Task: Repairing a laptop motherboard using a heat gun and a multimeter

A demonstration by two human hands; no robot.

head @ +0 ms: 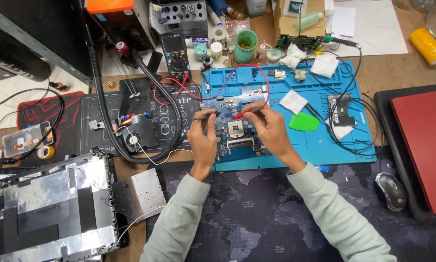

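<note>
A blue circuit board (237, 133) lies on a blue work mat (325, 140). My left hand (202, 138) grips a black test probe (207, 115), its tip touching the board's upper left area. Pinched in my right hand (269, 127) is a red test probe (244, 113), with its tip on the board just right of the black one. Red and black leads (179, 86) run back to a multimeter (175, 57) standing behind the mat.
A red laptop (424, 145) and a mouse (392, 190) sit at the right. An opened laptop shell (48, 208) lies at the lower left, a small fan (138, 137) beside a black hose. Bottles, a green cup (246, 46) and wipes crowd the back.
</note>
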